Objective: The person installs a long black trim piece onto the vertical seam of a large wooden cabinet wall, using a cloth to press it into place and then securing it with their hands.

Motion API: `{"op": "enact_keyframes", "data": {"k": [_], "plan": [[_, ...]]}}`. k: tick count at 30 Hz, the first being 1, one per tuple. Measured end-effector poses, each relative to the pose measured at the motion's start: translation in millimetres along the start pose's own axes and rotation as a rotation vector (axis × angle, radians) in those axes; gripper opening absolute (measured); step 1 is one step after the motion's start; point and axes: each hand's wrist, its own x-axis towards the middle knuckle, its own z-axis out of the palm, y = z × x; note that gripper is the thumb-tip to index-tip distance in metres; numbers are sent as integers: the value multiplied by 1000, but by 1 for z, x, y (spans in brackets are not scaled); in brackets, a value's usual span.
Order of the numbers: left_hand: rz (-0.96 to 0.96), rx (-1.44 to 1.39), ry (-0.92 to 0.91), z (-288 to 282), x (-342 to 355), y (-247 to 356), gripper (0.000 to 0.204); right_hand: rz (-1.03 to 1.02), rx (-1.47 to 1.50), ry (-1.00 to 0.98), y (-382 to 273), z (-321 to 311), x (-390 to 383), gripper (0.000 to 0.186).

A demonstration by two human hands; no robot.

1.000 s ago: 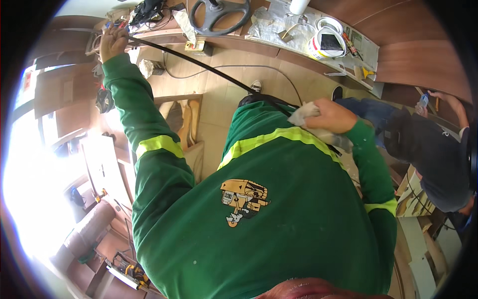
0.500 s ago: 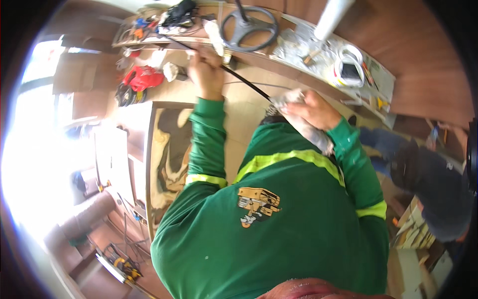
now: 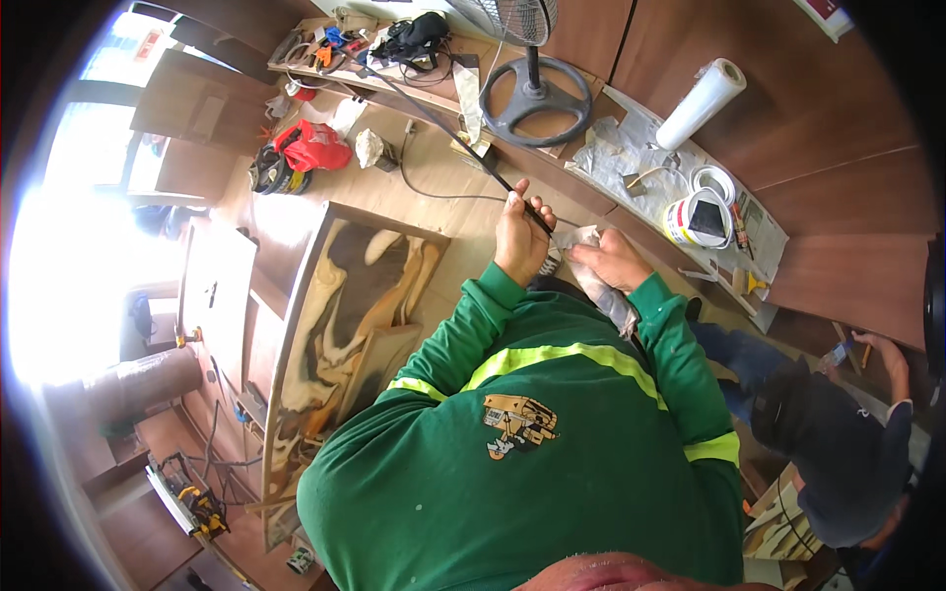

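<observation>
In front of my waist, my left hand [image 3: 519,239] is closed around a long, thin black rod [image 3: 439,125] close to its near end. From there the rod slants up and to the left, its far end reaching over the bench. Just to the right, my right hand [image 3: 615,260] grips a crumpled, stained whitish rag [image 3: 603,297] that hangs down against my sweater. The rag's top lies close to the rod's near end; whether they touch, I cannot tell.
A low bench [image 3: 552,158] runs across the front, bearing a fan [image 3: 537,98], a plastic roll [image 3: 702,103] and a white bucket [image 3: 695,219]. At left leans a patterned panel [image 3: 345,286]. A red bag [image 3: 317,148] lies on the floor; a co-worker [image 3: 838,433] crouches at right.
My left hand has come down and right, now nearer the rod's near end and my right hand. The right hand, still holding the rag, is slightly lower. The view has shifted too.
</observation>
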Motion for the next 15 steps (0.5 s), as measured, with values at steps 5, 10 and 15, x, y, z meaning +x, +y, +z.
{"op": "enact_keyframes", "data": {"k": [5,10,15], "plan": [[-109,376,32,1,-6,-5,33,-68,50,63,23,0,31,30],[-138,484,19,-27,-17,-22,34,91,105,-52,29,0,46,25],[-73,236,-23,-30,-22,-26,30,-10,185,-90,42,-24,-24,27]]}}
